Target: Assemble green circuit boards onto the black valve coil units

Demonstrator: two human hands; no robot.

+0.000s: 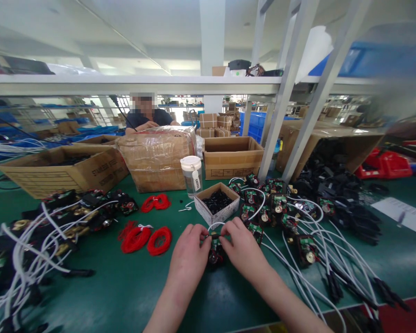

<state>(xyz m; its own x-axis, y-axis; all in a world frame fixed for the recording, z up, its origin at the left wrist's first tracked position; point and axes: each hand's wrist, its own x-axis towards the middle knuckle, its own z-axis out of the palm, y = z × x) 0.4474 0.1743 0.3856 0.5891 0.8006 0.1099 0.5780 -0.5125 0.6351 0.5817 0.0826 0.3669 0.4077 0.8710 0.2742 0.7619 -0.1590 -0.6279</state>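
Note:
A small black unit with a green circuit board point(215, 255) sits on the green bench between my hands, and a white cable arcs up behind it. My left hand point(190, 249) is closed, thumb and forefinger pinching the unit's upper left edge. From the other side, my right hand point(241, 243) pinches the upper right edge. A short dark piece spans the gap between the fingertips; its exact kind is too small to tell. Just beyond stands a small open carton point(217, 213) of little black parts.
Several similar units point(307, 249) with white cables lie at right, and more cabled units point(79, 217) at left. Red wire coils point(159, 240) rest left of my hands. A lidded cup point(192, 178), cardboard boxes point(156, 159) and slanted metal posts point(277, 92) stand behind. A person point(149, 115) sits opposite.

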